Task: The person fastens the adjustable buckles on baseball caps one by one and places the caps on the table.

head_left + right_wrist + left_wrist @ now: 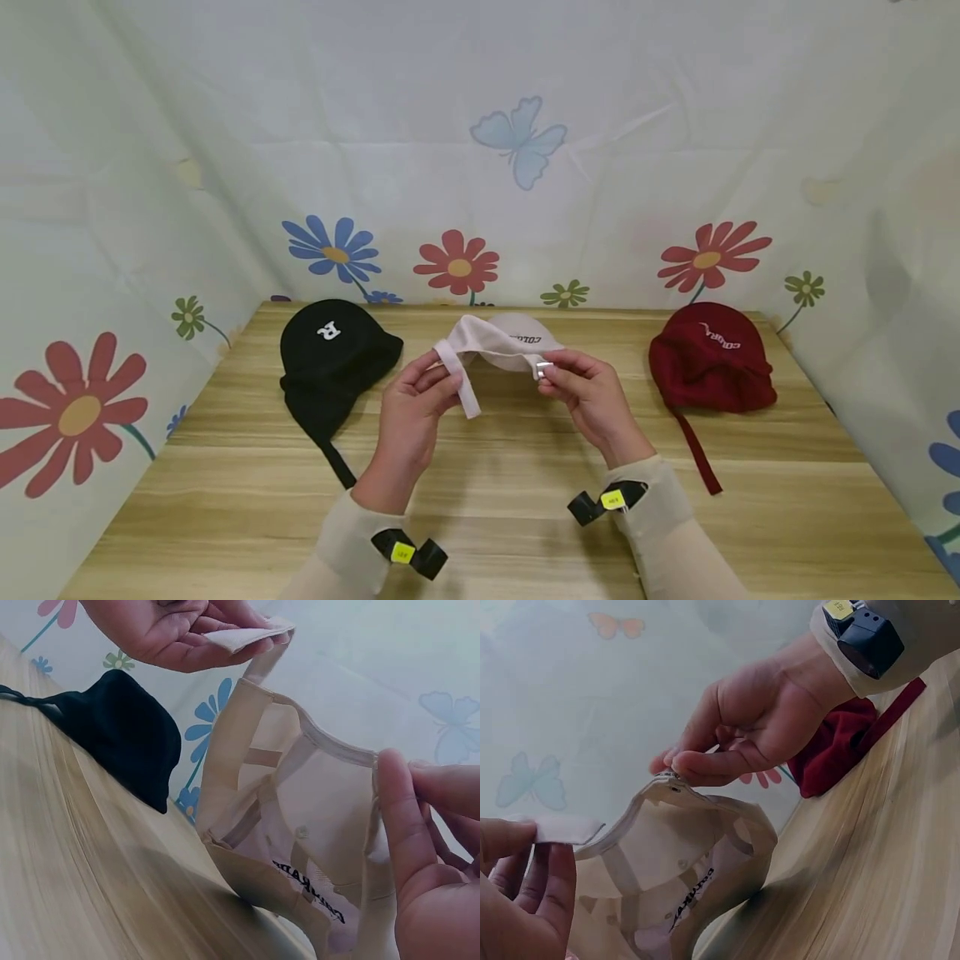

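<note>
A white baseball cap (487,337) with dark lettering is held above the table between both hands, its inside facing the wrist cameras. My left hand (411,404) pinches the cap's loose strap (463,387), whose free end hangs past the fingers in the head view. On the other side, my right hand (592,400) grips the strap's metal buckle (543,369) between thumb and fingers. Strap and buckle are apart. The left wrist view shows the right hand (761,712) at the cap's rear edge; the right wrist view shows the strap end (251,636) across the left fingers.
To the left on the wooden table (495,500) lies a black cap (333,358) with a white letter, its strap trailing forward. A dark red cap (712,358) lies to the right, strap also trailing. A flower-printed white cloth (390,167) hangs behind the table.
</note>
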The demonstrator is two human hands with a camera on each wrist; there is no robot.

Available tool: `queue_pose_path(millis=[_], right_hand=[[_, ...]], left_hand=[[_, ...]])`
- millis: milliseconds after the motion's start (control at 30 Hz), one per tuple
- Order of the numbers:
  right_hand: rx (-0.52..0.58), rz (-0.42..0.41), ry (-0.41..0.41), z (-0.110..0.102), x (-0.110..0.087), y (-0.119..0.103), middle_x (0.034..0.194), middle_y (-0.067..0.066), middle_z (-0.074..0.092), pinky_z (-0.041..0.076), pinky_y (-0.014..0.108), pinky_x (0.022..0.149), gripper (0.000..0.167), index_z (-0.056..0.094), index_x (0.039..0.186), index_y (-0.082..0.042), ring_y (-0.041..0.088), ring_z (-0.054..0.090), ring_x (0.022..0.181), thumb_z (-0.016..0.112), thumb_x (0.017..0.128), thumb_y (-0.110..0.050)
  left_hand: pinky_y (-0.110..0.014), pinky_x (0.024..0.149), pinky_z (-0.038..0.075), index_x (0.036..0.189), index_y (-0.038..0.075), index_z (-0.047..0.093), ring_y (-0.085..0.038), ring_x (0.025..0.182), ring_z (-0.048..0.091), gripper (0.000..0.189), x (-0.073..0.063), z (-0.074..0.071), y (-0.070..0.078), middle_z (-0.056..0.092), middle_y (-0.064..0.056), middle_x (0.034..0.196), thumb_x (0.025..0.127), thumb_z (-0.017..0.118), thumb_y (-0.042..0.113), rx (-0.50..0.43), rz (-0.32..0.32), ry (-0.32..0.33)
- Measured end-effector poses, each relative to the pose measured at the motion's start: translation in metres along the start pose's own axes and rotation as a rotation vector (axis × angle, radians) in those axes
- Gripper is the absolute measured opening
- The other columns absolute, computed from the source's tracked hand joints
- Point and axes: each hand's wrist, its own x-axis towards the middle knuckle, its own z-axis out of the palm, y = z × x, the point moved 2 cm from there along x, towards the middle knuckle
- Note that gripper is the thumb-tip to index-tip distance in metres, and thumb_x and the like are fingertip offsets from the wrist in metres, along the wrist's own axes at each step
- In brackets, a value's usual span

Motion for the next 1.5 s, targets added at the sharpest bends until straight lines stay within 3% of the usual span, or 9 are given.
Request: queue_pose_path(millis=[167, 533, 833, 1100, 1500], right_hand=[[-0.062, 0.02, -0.014, 0.0, 0.001, 0.0, 0.093, 0.006, 0.067, 0.059, 0.026, 0.073, 0.018, 0.07, 0.107, -0.001, 0.013, 0.069, 0.074, 0.066, 0.089, -0.001], [-0.18, 0.035, -0.028, 0.005, 0.004, -0.001, 0.095, 0.005, 0.065, 0.059, 0.025, 0.073, 0.018, 0.069, 0.105, 0.003, 0.013, 0.065, 0.075, 0.067, 0.089, -0.004], [-0.174, 0.054, -0.037, 0.011, 0.007, 0.0, 0.097, 0.007, 0.064, 0.059, 0.027, 0.076, 0.02, 0.069, 0.106, 0.003, 0.015, 0.068, 0.077, 0.07, 0.087, -0.003], [-0.141, 0.06, -0.032, 0.018, 0.005, -0.001, 0.096, 0.008, 0.064, 0.059, 0.028, 0.076, 0.021, 0.066, 0.107, 0.009, 0.014, 0.069, 0.075, 0.067, 0.087, 0.004], [-0.094, 0.046, -0.019, 0.022, 0.005, 0.002, 0.095, 0.01, 0.062, 0.059, 0.027, 0.074, 0.014, 0.071, 0.097, -0.002, 0.014, 0.07, 0.075, 0.066, 0.087, 0.007]], left_hand=[[-0.027, 0.077, 0.058, 0.136, 0.007, 0.054, -0.011, 0.089, 0.067, 0.053, 0.001, -0.002, -0.001, 0.073, 0.007, 0.091, 0.086, 0.062, -0.011, 0.068, -0.022, -0.037], [-0.026, 0.08, 0.057, 0.147, 0.021, 0.04, -0.014, 0.086, 0.063, 0.077, 0.007, 0.001, -0.007, 0.066, 0.002, 0.088, 0.082, 0.066, -0.013, 0.064, -0.005, -0.057], [-0.026, 0.079, 0.057, 0.148, 0.029, 0.035, -0.017, 0.09, 0.064, 0.086, 0.012, 0.012, -0.011, 0.063, 0.0, 0.088, 0.08, 0.071, -0.009, 0.117, 0.02, -0.017], [-0.023, 0.079, 0.056, 0.149, 0.028, 0.032, -0.013, 0.085, 0.065, 0.09, 0.013, 0.019, -0.013, 0.061, 0.0, 0.081, 0.079, 0.072, -0.01, 0.082, 0.019, 0.001], [-0.021, 0.076, 0.055, 0.152, 0.024, 0.027, -0.012, 0.085, 0.066, 0.092, 0.016, 0.027, -0.019, 0.062, 0.003, 0.081, 0.079, 0.071, -0.012, 0.068, 0.032, 0.003]])
